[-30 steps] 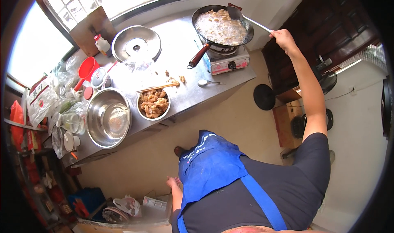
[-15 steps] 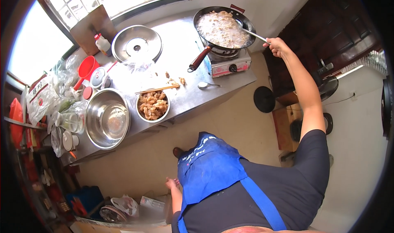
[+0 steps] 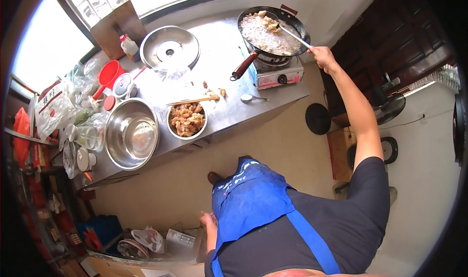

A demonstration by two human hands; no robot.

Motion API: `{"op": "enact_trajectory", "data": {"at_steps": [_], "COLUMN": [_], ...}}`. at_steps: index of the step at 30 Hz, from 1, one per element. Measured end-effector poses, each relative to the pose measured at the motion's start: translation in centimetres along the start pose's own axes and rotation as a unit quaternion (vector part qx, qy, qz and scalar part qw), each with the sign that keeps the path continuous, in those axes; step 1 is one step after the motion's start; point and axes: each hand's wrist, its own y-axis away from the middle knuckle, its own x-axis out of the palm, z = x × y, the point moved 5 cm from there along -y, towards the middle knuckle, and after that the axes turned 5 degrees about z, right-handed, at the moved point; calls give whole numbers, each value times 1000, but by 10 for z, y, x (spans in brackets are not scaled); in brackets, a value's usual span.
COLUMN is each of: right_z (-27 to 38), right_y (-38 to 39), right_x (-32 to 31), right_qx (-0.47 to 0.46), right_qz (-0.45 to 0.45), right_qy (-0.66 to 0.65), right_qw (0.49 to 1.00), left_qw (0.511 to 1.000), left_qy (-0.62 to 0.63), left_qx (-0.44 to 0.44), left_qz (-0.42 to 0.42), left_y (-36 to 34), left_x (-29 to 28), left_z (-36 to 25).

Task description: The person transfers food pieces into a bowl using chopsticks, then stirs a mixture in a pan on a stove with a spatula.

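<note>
My right hand (image 3: 323,58) is closed around the grip of a long-handled metal cooking utensil (image 3: 294,34). Its head lies under a heap of pale golden food pieces (image 3: 269,23) in the wok, so its shape is hidden. Oil foams around more pieces in the dark wok (image 3: 307,35), whose wooden handle points toward the front left. Under the wok is a portable gas stove (image 3: 280,78). Down beside the blue apron (image 3: 248,199), my left hand (image 3: 208,218) hangs with its fingers loosely apart, holding nothing.
A bowl of raw-looking marinated pieces (image 3: 187,120) stands at the counter's front, with chopsticks (image 3: 194,100) across its far rim. A spoon (image 3: 253,98) lies nearby. Left are a large steel basin (image 3: 113,135), a red dipper (image 3: 111,72) and plastic bags. Behind is another steel basin (image 3: 187,33).
The utensil's head has shifted left and up in the wok, and a heap of pieces now rises above the foam. My right hand moved slightly left; the whole view shifted a little.
</note>
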Motion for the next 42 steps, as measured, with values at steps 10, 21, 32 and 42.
{"op": "enact_trajectory", "data": {"at_steps": [10,21,32,42], "right_z": [44,100,84,54], "right_y": [65,128,131,128], "right_x": [-4,-27,28,67], "right_qx": [-78,-35,-139,-271], "right_qz": [-61,-5,-45,-144], "right_qy": [139,124,406,583], "right_qw": [985,992,902,753], "left_qw": [994,994,995,993], "left_qy": [81,69,58,87], "left_qx": [49,14,29,-1], "left_qz": [47,83,72,77], "left_y": [-109,-131,-128,-135], "left_x": [11,12,13,9], "left_z": [32,27,33,38]}}
